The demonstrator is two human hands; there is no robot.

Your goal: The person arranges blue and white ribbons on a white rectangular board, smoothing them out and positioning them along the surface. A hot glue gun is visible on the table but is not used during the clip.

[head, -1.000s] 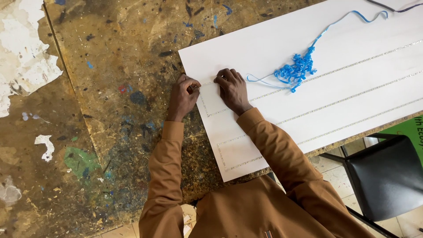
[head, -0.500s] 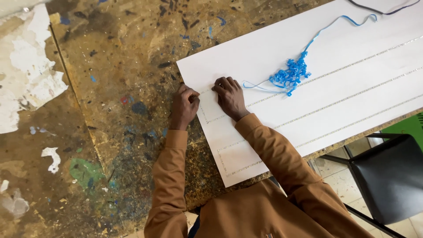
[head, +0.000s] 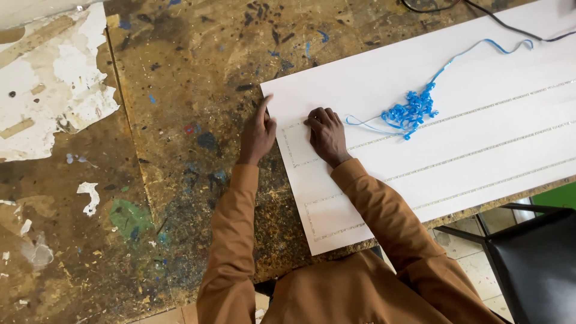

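Board (head: 456,72) runs long up-right across the paint-stained table (head: 180,90); your left hand (head: 258,133) sits at its near-left edge, index out, holding nothing. Right hand (head: 327,135) presses flat on it, fingers curled, nearer the blue ribbon (head: 411,111).

A single head-worn camera looks almost straight down from above the person's shoulders, fairly close, onto the paint-stained tabletop (head: 180,78). The brown sleeves enter from 6 o'clock; the white board (head: 480,150) runs off toward 2 o'clock.
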